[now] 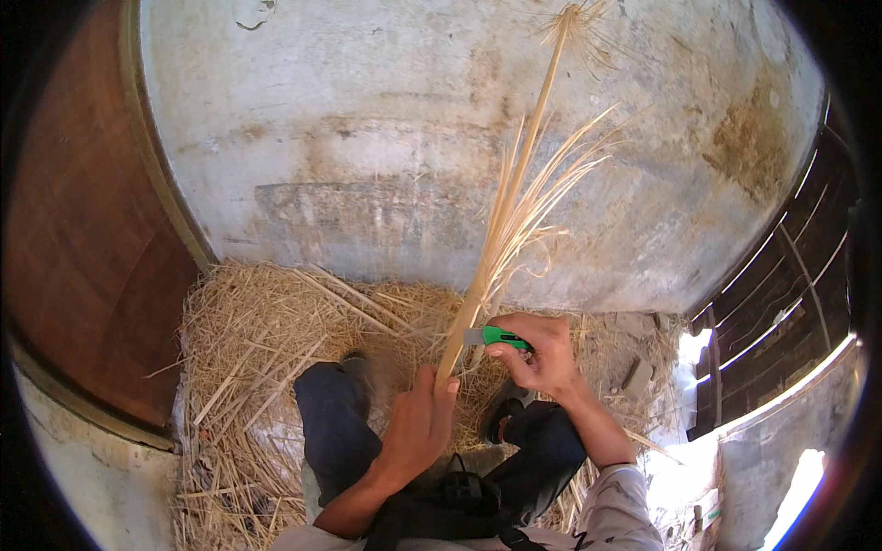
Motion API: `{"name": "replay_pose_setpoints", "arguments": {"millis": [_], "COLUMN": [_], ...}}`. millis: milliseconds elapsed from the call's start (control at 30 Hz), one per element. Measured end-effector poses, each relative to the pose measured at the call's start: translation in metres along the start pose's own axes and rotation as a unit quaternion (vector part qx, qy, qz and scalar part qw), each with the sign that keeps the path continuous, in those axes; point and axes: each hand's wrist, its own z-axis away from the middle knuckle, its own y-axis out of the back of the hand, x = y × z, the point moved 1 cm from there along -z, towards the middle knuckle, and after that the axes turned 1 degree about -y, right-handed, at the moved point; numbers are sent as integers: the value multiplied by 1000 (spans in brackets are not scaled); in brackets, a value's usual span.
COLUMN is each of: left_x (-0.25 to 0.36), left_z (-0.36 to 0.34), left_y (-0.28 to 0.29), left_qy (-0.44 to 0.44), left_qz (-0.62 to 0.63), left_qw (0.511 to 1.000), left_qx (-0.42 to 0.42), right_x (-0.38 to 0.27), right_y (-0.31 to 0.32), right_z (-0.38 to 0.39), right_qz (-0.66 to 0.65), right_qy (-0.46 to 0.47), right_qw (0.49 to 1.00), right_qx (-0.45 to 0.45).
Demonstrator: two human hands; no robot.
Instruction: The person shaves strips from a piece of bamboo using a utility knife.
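A long pale wooden stick, which looks like bamboo [466,317], slants up and away from me toward the wall. My left hand [418,424] is closed round its near end. In my right hand [540,354] is a green utility knife [503,338], its short blade against the stick just above the left hand. Thin curled shavings [542,207] fan out from the stick's right side, still attached to it. At its far end the stick carries a frayed tuft [571,14] beside the wall.
Straw-like shavings and loose strips [248,367] cover the floor around my feet and legs. A stained, pale wall [367,165] rises in front. On the left is a brown door-like panel [92,202]; on the right, dark slats [772,303]. A small block [637,376] lies right.
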Motion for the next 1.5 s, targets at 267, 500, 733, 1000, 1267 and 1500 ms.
{"name": "replay_pose_setpoints", "arguments": {"millis": [267,500,733,1000,1267,1500], "left_x": [-5,-4,-4,-8,-9,-14], "left_z": [3,4,9,14,2,2], "left_y": [-2,-6,-7,-11,-2,3], "left_qy": [-38,-47,-28,-14,28,32], "left_qz": [-21,-37,-41,-43,24,31], "left_qw": [999,998,999,999,999,999], "left_qx": [-13,7,-5,-13,-11,-3], "right_x": [-5,-11,-5,-3,19,-4], "right_y": [3,5,1,9,5,-7], "right_z": [1,-2,-3,-10,-10,-1], "right_qz": [53,87,110,119,-216,31], "right_qy": [20,27,46,33,-209,51], "right_qw": [998,995,991,989,947,998], "right_qx": [12,36,56,84,-115,-5]}}
